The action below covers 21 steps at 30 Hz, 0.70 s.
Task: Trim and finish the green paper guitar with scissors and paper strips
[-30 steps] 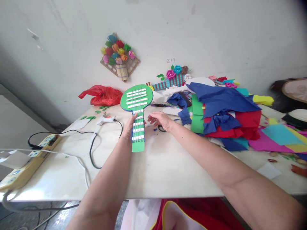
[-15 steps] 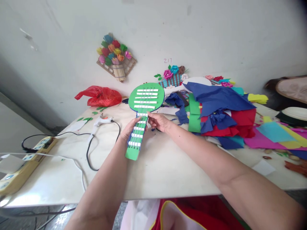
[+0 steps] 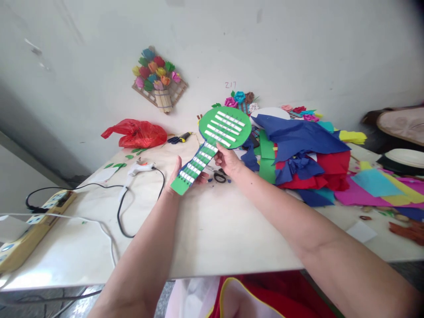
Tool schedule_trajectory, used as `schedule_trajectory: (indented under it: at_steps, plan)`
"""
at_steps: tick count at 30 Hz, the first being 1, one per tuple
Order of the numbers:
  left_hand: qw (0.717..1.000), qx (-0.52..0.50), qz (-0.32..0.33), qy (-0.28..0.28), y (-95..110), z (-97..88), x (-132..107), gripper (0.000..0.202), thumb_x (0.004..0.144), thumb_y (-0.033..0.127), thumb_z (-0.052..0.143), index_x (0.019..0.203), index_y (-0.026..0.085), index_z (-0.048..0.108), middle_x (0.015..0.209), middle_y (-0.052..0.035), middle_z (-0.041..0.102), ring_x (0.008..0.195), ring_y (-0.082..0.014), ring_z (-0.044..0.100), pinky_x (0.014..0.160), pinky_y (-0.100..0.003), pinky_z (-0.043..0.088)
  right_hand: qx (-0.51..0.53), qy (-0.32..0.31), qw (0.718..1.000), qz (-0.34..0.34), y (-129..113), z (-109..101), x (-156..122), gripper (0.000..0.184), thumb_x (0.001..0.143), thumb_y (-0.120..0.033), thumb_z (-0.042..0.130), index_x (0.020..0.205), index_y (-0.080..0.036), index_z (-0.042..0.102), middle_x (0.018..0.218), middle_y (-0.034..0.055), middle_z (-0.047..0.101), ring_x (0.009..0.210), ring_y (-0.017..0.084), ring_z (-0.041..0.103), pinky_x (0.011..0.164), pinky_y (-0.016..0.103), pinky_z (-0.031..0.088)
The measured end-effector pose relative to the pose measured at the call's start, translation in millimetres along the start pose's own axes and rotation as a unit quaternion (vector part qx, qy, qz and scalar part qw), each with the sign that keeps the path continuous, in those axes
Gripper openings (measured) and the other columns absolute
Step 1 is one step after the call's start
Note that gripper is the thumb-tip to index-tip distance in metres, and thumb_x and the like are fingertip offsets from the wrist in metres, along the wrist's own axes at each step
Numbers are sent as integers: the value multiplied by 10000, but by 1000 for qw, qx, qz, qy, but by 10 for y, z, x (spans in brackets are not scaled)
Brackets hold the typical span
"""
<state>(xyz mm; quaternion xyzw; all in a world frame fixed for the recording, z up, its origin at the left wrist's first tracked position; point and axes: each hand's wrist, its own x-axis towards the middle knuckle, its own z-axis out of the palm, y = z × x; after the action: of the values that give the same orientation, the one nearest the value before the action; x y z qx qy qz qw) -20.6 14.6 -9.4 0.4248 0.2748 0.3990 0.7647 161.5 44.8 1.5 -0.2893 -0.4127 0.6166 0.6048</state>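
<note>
A green paper craft guitar [image 3: 228, 118], with white strips and thin strings across its round body and neck, is held tilted above the table, its neck toward my lower left. My right hand [image 3: 228, 160] pinches it where the neck meets the body, thumb on top. My left hand [image 3: 175, 173] is at the lower end of the neck, thumb raised away from it and fingers stretched out underneath; whether they touch the back is hidden. Black-handled scissors [image 3: 219, 176] lie on the table beyond, partly covered by the guitar and my right hand.
A white glue gun [image 3: 141, 168] with a black cord lies left, near a yellow power strip [image 3: 36, 227]. Behind are a red plastic bag [image 3: 142, 134] and yellow-black pliers [image 3: 180, 138]. Coloured paper [image 3: 304, 145] is heaped right. A flower craft [image 3: 159, 77] hangs on the wall.
The guitar has swung clockwise, its body moving right and its neck tilting more to the left. My left thumb has come off the neck. Pliers and scissors have come into view.
</note>
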Motion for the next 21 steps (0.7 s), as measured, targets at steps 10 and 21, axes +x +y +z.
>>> schedule_trajectory:
  at_steps: [10, 21]
  plan:
    - [993, -42, 104, 24, -29, 70, 16, 841, 736, 723, 197, 1166, 74, 516, 1121, -229, 567, 895, -283, 620, 636, -328, 522, 52, 109, 992, -38, -127, -193, 105, 307, 704, -457, 600, 666, -188, 457, 461, -74, 460, 349, 30, 323, 330, 173, 246]
    - [975, -62, 163, 138, -45, -39, 103, 440, 855, 433, 389, 1097, 92, 525, 1005, -173, 632, 981, -250, 594, 768, -296, 508, -71, 66, 993, 73, 5, -185, 70, 372, 682, -542, 585, 721, -182, 501, 502, -35, 529, 357, 44, 348, 330, 178, 274]
